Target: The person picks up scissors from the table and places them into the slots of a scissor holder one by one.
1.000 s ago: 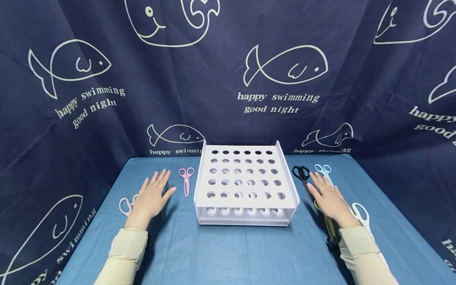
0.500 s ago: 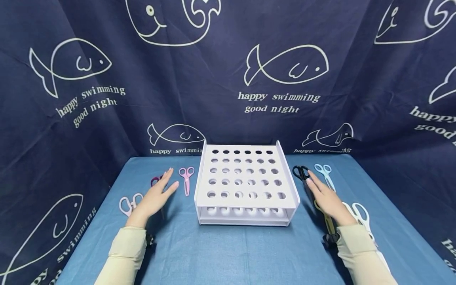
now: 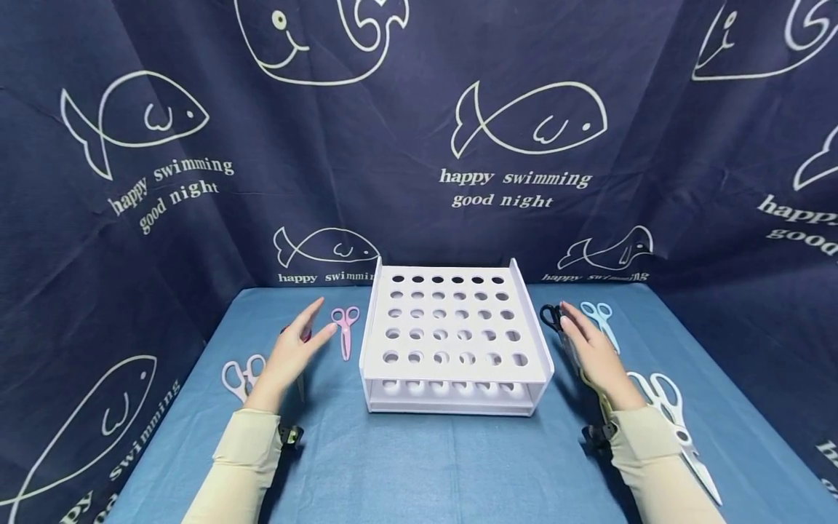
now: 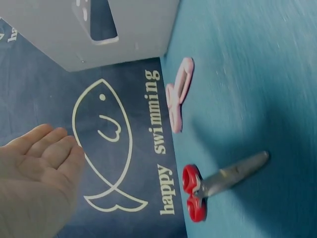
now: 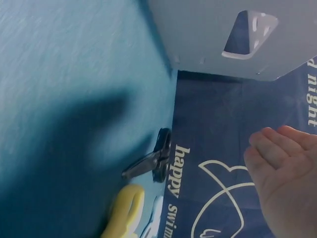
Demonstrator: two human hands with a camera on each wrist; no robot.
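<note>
Head view, red scissors, partly hidden by left hand

There are pink scissors; a white rack; a navy fish-patterned curtain.

A broad open stretch of blue cloth lies between the sleeves and leads up to the front of the white rack. The rack's side walls bar a low sideways crossing, and the dark curtain closes off the back. Pink scissors lie between the left hand and the rack; black scissors narrow the passage between the rack and the right hand.
</note>
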